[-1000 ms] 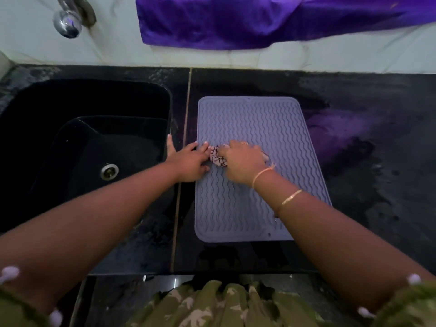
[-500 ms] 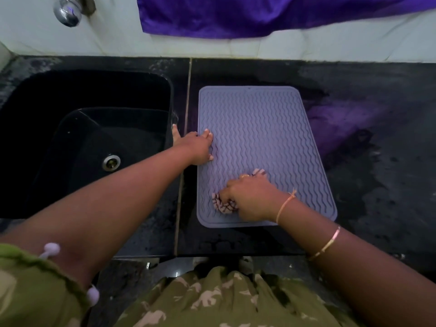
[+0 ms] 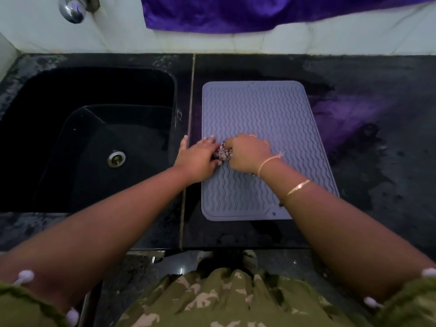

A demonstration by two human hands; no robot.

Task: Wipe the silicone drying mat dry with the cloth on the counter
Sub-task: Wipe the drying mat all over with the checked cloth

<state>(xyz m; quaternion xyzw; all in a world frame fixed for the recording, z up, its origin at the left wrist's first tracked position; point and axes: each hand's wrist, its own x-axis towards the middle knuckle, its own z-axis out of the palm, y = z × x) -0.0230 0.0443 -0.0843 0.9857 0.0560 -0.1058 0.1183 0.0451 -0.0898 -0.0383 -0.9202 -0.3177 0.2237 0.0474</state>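
- Wiping the mat (image 3: 266,119) is the step in hand; it lies flat on the bench (image 3: 389,79), just right of the sink (image 3: 175,95).
- The cloth (image 3: 223,154) is bunched at the mat's left edge, about midway along it, and your right hand (image 3: 250,153) has its fingers curled round the wad.
- Your left hand (image 3: 200,156) lies on that same edge, fingers straight and close together, thumb spread toward the sink, fingertips touching the cloth.
- Press evenly and follow the wavy ridges so the cloth reaches the grooves; a flatter fold would likely dry more per stroke.
- Pin the mat with the left hand, as silicone may slide on a wet bench.
- Only that left hand lies in the cloth's path.
- Dark wet patches (image 3: 368,147) mark the bench right of the mat, so mind the cloth there.
- A purple drape (image 3: 212,13) hangs on the wall behind, and a tap (image 3: 72,8) sits above the sink.
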